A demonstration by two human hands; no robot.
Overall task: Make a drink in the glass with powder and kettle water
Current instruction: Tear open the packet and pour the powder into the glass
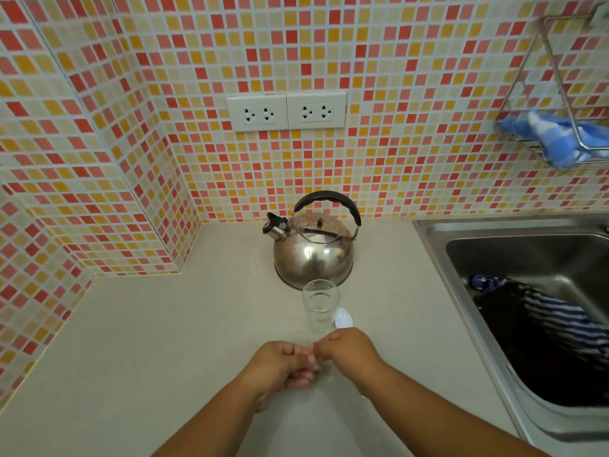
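2 hands meet at counter edge: left hand (280, 366), right hand (346, 352) pinching something small, unclear what. Glass (320, 306) upright just beyond fingertips, nearer right; kettle (313, 249) behind it.

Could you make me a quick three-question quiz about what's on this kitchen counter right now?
1. True or false: the glass stands between the kettle and the person's hands.
2. Which way does the kettle's spout point in the picture? A) left B) right C) straight at the camera
3. Fill in: the white spoon lies just to the ___ of the glass.

Key
1. True. The left hand and right hand meet nearer the camera than the glass.
2. A.
3. Right, with its handle running under the right hand.
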